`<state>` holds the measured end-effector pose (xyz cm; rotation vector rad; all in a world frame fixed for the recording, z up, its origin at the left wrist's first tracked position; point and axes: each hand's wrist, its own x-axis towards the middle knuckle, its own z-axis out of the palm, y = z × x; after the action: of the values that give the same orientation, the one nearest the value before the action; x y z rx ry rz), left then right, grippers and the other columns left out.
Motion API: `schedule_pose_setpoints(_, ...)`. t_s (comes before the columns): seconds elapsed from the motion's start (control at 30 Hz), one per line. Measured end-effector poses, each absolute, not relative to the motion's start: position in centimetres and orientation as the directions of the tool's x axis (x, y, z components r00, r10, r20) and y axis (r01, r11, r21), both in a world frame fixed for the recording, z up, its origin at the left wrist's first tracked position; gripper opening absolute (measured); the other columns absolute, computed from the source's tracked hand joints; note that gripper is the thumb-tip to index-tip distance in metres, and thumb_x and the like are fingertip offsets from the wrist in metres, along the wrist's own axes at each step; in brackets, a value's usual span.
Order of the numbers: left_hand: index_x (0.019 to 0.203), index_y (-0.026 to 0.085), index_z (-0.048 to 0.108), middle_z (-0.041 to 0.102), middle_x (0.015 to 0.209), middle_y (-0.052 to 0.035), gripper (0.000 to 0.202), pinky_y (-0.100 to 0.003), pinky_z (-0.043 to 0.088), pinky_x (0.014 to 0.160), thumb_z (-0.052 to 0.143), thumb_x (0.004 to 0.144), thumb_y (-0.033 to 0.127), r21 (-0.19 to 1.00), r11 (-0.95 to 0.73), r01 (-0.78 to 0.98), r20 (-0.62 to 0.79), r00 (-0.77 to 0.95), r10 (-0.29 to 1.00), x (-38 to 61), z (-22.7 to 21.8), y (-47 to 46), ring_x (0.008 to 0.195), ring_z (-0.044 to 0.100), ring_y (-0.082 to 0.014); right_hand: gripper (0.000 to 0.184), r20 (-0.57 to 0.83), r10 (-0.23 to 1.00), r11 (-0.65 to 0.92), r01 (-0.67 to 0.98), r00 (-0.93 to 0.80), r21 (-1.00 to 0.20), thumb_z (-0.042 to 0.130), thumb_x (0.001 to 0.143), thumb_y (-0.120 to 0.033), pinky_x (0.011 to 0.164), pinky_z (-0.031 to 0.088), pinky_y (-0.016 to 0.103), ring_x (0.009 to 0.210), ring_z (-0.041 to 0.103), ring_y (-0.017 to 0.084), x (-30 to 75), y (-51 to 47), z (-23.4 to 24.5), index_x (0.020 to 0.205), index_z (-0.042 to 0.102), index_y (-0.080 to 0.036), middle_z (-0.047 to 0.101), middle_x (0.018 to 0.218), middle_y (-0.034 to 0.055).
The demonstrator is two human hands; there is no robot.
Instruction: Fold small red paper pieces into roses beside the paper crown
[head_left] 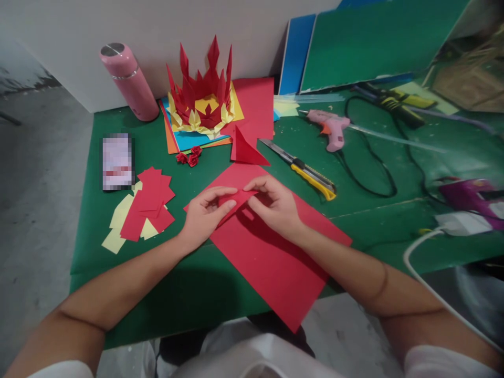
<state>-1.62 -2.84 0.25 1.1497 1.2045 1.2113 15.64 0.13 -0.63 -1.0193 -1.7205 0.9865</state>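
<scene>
A small folded piece of red paper is held between my two hands, over a large red sheet. My left hand is closed on its left part, thumb on the near face. The fingertips of my right hand pinch its right corner. Just beyond my hands stands a folded red paper triangle. A yellow utility knife with its blade out lies right of that triangle. Behind, a red and yellow paper crown rests on stacked coloured sheets.
Three small red paper roses lie left of centre. Red and yellow paper strips, a blurred phone and a pink bottle are on the left. A pink glue gun, its black cord and a white plug occupy the right.
</scene>
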Motion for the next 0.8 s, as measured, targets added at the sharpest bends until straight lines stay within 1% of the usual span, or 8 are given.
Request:
schedule_pose_setpoints(0.1,0.092,0.021,0.075,0.075,0.102,-0.0063,0.026,-0.036,0.053,0.092,0.077,0.072,0.038,0.995,0.088,-0.040,-0.087,0.008,0.996,-1.7,0.3,-2.8,0.100,0.067,-0.0215,0.012,0.317,0.912,0.387,0.291,-0.260,-0.875,0.055,0.082,-0.015,0.079,0.052,0.031,0.083,0.065,0.016,15.7,0.0,-0.4,0.088,0.061,-0.024,0.067,0.089,0.0014)
schedule_pose_setpoints(0.17,0.094,0.021,0.076,0.075,0.102,-0.0064,0.030,-0.035,0.053,0.089,0.078,0.071,0.040,0.985,0.148,-0.089,-0.146,0.026,0.989,-1.7,0.2,-2.7,0.099,0.068,-0.0217,0.010,0.345,0.902,0.419,0.336,-0.259,-0.844,0.057,0.083,-0.017,0.079,0.053,0.032,0.082,0.065,0.017,15.7,0.1,-0.2,0.088,0.062,-0.024,0.068,0.088,0.0018)
schedule_pose_setpoints(0.27,0.095,0.020,0.076,0.076,0.100,-0.0069,0.035,-0.034,0.054,0.087,0.080,0.068,0.042,0.961,0.218,-0.170,-0.214,0.042,0.976,-1.7,-0.1,-2.6,0.095,0.068,-0.0210,0.009,0.439,0.857,0.514,0.400,-0.270,-0.759,0.058,0.082,-0.017,0.079,0.052,0.035,0.083,0.065,0.019,15.5,0.4,0.0,0.084,0.062,-0.024,0.069,0.085,0.0020)
schedule_pose_setpoints(0.33,0.093,0.019,0.076,0.076,0.099,-0.0072,0.035,-0.034,0.054,0.087,0.081,0.066,0.041,0.952,0.236,-0.197,-0.235,0.031,0.972,-1.6,-0.3,-2.6,0.093,0.069,-0.0200,0.010,0.509,0.812,0.584,0.412,-0.287,-0.699,0.058,0.080,-0.014,0.078,0.052,0.036,0.082,0.064,0.019,15.4,0.5,0.1,0.082,0.062,-0.023,0.067,0.081,0.0016)
schedule_pose_setpoints(0.4,0.090,0.018,0.076,0.076,0.096,-0.0070,0.035,-0.033,0.053,0.087,0.083,0.064,0.040,0.944,0.240,-0.226,-0.242,0.017,0.970,-1.5,-0.5,-2.6,0.091,0.069,-0.0189,0.012,0.545,0.779,0.626,0.401,-0.309,-0.668,0.057,0.078,-0.012,0.075,0.052,0.035,0.080,0.063,0.019,15.2,0.6,0.2,0.080,0.061,-0.023,0.065,0.079,0.0013)
schedule_pose_setpoints(0.6,0.086,0.018,0.076,0.075,0.091,-0.0069,0.034,-0.033,0.054,0.087,0.085,0.061,0.039,0.930,0.248,-0.271,-0.249,0.034,0.968,-1.3,-0.6,-2.7,0.088,0.069,-0.0178,0.011,0.558,0.761,0.649,0.371,-0.331,-0.664,0.057,0.079,-0.011,0.069,0.052,0.031,0.077,0.062,0.017,14.8,0.2,0.1,0.080,0.058,-0.022,0.064,0.078,0.0023)
schedule_pose_setpoints(0.7,0.086,0.019,0.077,0.076,0.092,-0.0067,0.032,-0.034,0.054,0.087,0.084,0.062,0.038,0.940,0.241,-0.241,-0.243,0.022,0.970,-1.4,-0.7,-2.6,0.089,0.068,-0.0188,0.010,0.563,0.759,0.651,0.373,-0.327,-0.661,0.058,0.080,-0.011,0.068,0.052,0.030,0.076,0.063,0.017,14.8,0.2,-0.1,0.079,0.058,-0.022,0.065,0.078,0.0025)
schedule_pose_setpoints(0.8,0.087,0.021,0.079,0.076,0.093,-0.0060,0.028,-0.035,0.051,0.093,0.083,0.064,0.037,0.959,0.235,-0.160,-0.240,-0.009,0.971,-1.5,-0.8,-2.6,0.097,0.067,-0.0205,0.009,0.536,0.783,0.622,0.383,-0.316,-0.683,0.059,0.080,-0.013,0.066,0.052,0.029,0.074,0.063,0.016,15.0,0.3,-0.2,0.081,0.059,-0.022,0.065,0.077,0.0015)
